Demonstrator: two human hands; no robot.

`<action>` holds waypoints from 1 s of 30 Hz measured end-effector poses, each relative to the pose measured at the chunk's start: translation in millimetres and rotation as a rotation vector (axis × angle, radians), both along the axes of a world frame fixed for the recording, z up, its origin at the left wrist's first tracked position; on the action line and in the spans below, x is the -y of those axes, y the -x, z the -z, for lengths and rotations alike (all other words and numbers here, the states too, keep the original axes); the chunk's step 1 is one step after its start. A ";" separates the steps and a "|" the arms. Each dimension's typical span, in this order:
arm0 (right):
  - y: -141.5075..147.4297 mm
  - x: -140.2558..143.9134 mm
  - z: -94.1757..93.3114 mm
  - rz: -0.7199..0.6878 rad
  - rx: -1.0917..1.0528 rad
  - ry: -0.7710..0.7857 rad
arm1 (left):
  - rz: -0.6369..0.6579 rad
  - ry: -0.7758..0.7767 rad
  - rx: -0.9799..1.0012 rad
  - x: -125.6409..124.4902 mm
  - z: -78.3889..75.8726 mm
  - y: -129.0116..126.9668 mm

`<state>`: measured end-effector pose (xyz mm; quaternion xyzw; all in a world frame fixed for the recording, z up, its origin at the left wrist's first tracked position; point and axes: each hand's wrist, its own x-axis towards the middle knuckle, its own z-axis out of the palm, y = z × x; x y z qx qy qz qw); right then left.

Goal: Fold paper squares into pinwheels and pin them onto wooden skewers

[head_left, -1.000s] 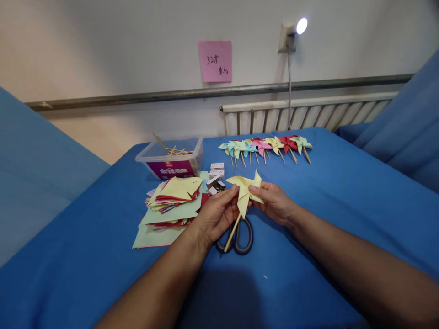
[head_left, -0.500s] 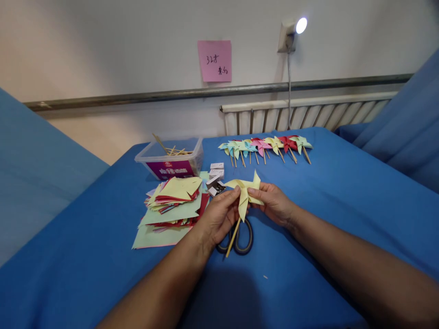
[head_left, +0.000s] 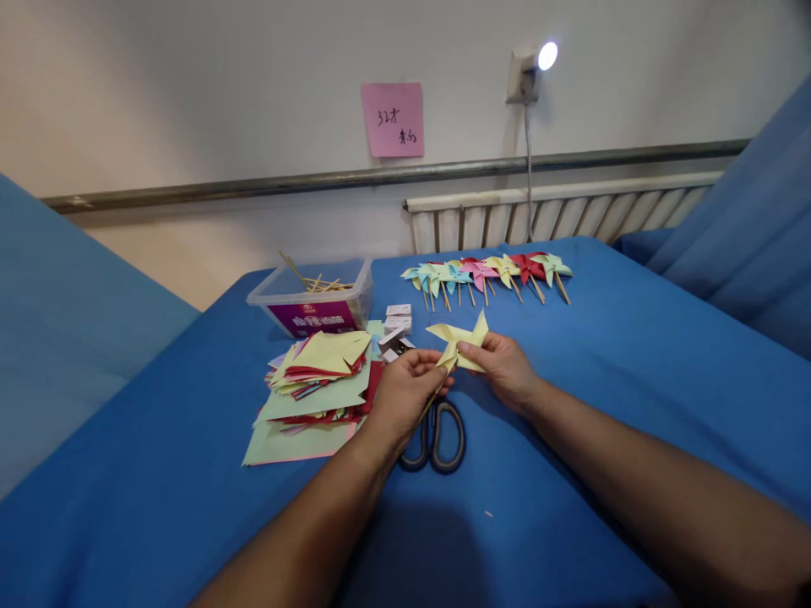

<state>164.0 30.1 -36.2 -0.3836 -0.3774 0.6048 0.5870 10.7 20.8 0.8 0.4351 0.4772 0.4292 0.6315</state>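
Observation:
Between my hands is a pale yellow paper pinwheel [head_left: 472, 335], held above the blue cloth. My left hand [head_left: 409, 390] pinches its lower left blade near the centre, thumb on top; the wooden stick runs down along this hand and is mostly hidden by it. My right hand [head_left: 505, 369] grips the right blade, its thumb pressed on the paper close to the middle. Below the pinwheel, black-handled scissors [head_left: 449, 439] lie on the cloth, their blades hidden under my left hand. An open small box [head_left: 394, 342] of dark pins sits just beyond my left fingers.
Stacked cut paper [head_left: 323, 355] lies at left, before a clear plastic tub [head_left: 310, 308] of wooden sticks. Small white boxes [head_left: 399, 316] stand beside the tub. Finished pinwheels [head_left: 505, 268] in several colours line the table's far edge, near a radiator [head_left: 570, 205].
My left hand has shifted its pinch from the pinwheel's centre to the lower left blade and turned over the stick, which now hardly shows. My right hand keeps its grip.

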 end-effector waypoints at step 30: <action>8.9 6.2 -2.5 0.000 0.018 0.044 | 0.033 -0.214 -0.239 -1.2 -1.8 5.4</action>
